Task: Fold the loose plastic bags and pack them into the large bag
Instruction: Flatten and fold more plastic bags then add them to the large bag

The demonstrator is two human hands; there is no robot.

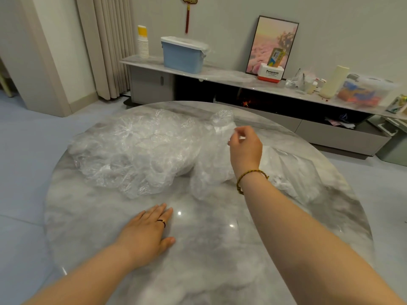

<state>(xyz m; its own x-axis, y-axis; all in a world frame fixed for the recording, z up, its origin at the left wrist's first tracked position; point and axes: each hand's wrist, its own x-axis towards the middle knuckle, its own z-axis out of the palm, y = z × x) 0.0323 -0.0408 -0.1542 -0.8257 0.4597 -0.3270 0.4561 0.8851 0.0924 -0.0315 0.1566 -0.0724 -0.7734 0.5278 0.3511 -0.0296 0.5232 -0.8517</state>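
A round marbled surface (209, 260) carries everything. A crumpled heap of clear plastic bags (132, 150) spreads from its far edge towards its left edge; whether one of these is the large bag cannot be told. Just right of the heap, a single clear bag (211, 170) stands pulled up from the surface, and flatter plastic sheets (293, 172) lie towards the right edge. The right grip (245, 146) is raised over the middle, thumb and fingertips pinching the top of that single clear bag. The left grip (147, 234) lies flat near the left edge, fingers straight, holding nothing. A braided bracelet (251, 179) circles the right wrist.
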